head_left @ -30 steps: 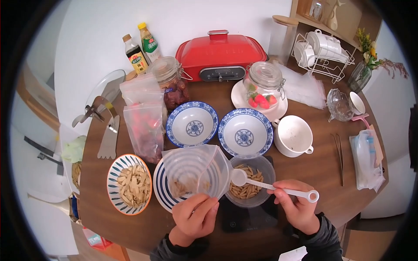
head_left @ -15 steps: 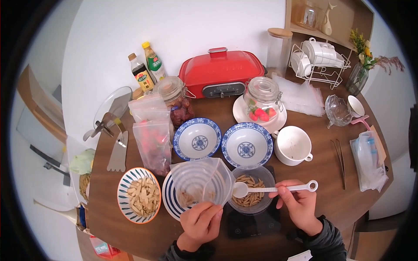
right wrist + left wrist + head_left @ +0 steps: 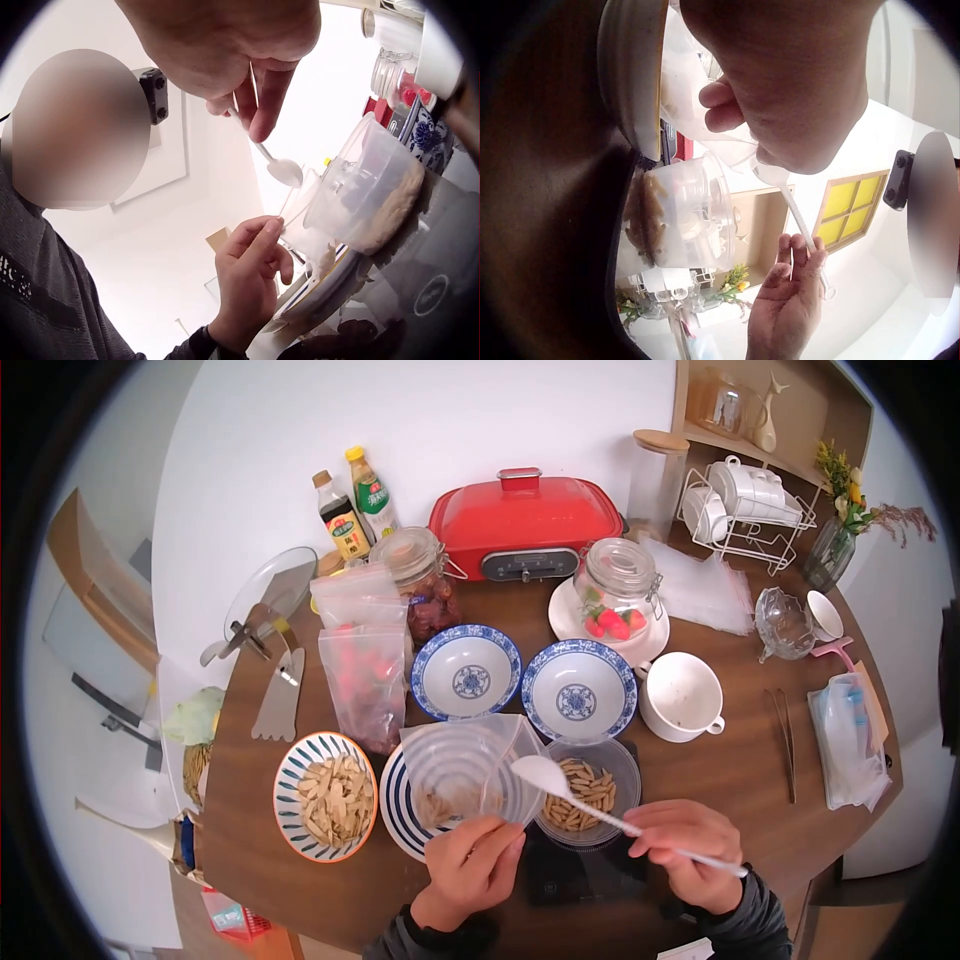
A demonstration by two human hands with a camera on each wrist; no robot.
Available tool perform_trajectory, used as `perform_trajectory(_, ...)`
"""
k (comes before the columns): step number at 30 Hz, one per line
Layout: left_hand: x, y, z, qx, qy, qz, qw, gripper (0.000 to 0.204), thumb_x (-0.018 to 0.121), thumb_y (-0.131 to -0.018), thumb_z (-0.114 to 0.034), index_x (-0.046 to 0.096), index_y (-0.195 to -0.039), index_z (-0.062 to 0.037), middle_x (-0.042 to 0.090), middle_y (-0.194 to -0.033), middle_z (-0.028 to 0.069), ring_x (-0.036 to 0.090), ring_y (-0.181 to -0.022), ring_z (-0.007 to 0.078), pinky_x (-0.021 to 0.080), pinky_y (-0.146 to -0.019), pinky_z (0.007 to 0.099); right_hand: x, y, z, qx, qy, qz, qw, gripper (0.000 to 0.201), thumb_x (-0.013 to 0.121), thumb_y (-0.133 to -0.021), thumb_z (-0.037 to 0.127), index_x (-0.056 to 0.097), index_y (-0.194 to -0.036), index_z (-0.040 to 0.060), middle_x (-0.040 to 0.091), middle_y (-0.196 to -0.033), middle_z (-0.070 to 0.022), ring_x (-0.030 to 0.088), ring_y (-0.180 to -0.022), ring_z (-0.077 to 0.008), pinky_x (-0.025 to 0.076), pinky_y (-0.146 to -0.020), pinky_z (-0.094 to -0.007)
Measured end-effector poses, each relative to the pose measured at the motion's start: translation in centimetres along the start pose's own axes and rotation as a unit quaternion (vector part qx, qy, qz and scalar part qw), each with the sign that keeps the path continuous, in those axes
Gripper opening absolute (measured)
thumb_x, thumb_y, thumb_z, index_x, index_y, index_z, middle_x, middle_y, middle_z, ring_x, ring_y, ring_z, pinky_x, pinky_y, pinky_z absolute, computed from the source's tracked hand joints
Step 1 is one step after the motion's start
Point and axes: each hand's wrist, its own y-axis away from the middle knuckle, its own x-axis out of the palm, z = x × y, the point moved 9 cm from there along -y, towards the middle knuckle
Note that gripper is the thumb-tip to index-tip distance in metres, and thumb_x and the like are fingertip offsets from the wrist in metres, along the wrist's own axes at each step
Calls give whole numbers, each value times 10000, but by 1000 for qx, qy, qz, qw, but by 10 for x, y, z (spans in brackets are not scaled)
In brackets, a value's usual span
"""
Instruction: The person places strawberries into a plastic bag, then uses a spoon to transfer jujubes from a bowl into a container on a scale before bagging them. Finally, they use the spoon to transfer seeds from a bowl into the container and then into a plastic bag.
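Observation:
My left hand (image 3: 470,872) pinches the near edge of a clear zip bag (image 3: 455,745), held over a blue-striped plate (image 3: 393,800); a few pale pieces show through the bag's lower part. In my right hand (image 3: 690,850) is a long-handled white measuring spoon (image 3: 543,773), pinched between thumb and fingers. The spoon's head is tilted at the bag's right edge, above a clear plastic tub (image 3: 637,780) of short tan pieces. That tub stands on a black scale (image 3: 585,885). In the right wrist view, the spoon (image 3: 285,172) points down toward the bag.
An oval bowl (image 3: 283,800) of pale slices stands left. Two blue-and-white bowls (image 3: 465,640), a white two-handled cup (image 3: 685,695) and a strawberry jar (image 3: 620,585) stand behind. Filled zip bags (image 3: 365,670) lie left of them, tweezers (image 3: 783,745) right. A red cooker (image 3: 525,520) is at the back.
The spoon has turned in my right hand, its head rising and tipping at the bag's edge, its handle ring now edge-on. My left hand keeps its pinch on the bag. The head view has shifted.

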Motion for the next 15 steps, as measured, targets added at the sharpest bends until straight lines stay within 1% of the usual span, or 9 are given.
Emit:
perform_trajectory(2,1,-1,2,-6,-2,3,1000,176,755,-766,9,710,-929,-39,661,-889,85,658,-686,254,525,-586,328,3,6,2,-3,14,-6,1000,101,604,-962,52,669,-925,-17,733,-970,-151,738,-865,-328,589,-763,-383)
perform_trajectory(4,-1,-1,1,22,1,-17,1000,220,783,-751,-15,729,-963,-44,664,-886,68,621,-592,189,479,-505,291,-15,21,-7,35,-8,-119,992,153,610,-976,119,672,-932,-13,727,-945,-163,731,-810,-296,583,-734,-371)
perform_trajectory(6,-1,-1,2,22,4,-19,1000,220,783,-752,-15,728,-964,-42,665,-888,69,619,-586,190,478,-503,292,-29,27,-12,67,4,-227,972,177,580,-991,142,660,-952,-11,702,-819,-159,671,-685,-229,549,-642,-336)
perform_trajectory(8,-1,-2,1,24,7,-21,999,220,783,-753,-15,728,-964,-40,667,-889,71,617,-581,191,477,-501,293,-33,28,-22,132,21,-213,968,158,585,-980,129,645,-943,-12,685,-772,-151,666,-677,-232,535,-625,-322)
perform_trajectory(9,-1,-2,1,24,8,-20,999,219,782,-753,-15,727,-963,-39,668,-888,72,616,-579,194,477,-500,293,-35,28,-24,133,22,-213,968,158,585,-980,129,645,-943,-12,685,-772,-151,666,-677,-232,535,-625,-322)
perform_trajectory(11,-2,-2,0,23,8,-18,1000,217,782,-753,-15,726,-962,-37,668,-886,72,616,-577,197,477,-499,294,-26,21,-19,88,85,-137,983,146,594,-968,118,636,-916,-12,674,-757,-151,664,-662,-236,530,-614,-311)
perform_trajectory(12,-1,-2,1,6,7,-6,1000,203,771,-751,0,717,-943,-39,666,-887,80,638,-635,227,503,-546,312,-26,22,-19,91,84,-137,983,146,594,-968,118,636,-916,-12,674,-757,-151,664,-662,-236,530,-614,-311)
perform_trajectory(13,0,-1,3,-11,6,7,1000,190,760,-749,15,709,-923,-41,663,-888,87,661,-692,256,528,-594,330,-23,22,-21,94,52,-124,986,144,598,-963,116,634,-910,-13,672,-752,-145,661,-647,-240,528,-604,-317)
perform_trajectory(15,0,-1,2,-10,5,8,1000,195,761,-746,17,709,-925,-42,663,-888,87,661,-694,255,529,-595,330,-16,20,-24,100,-7,-106,989,146,610,-955,123,646,-891,-3,677,-754,-127,656,-608,-264,525,-578,-332)
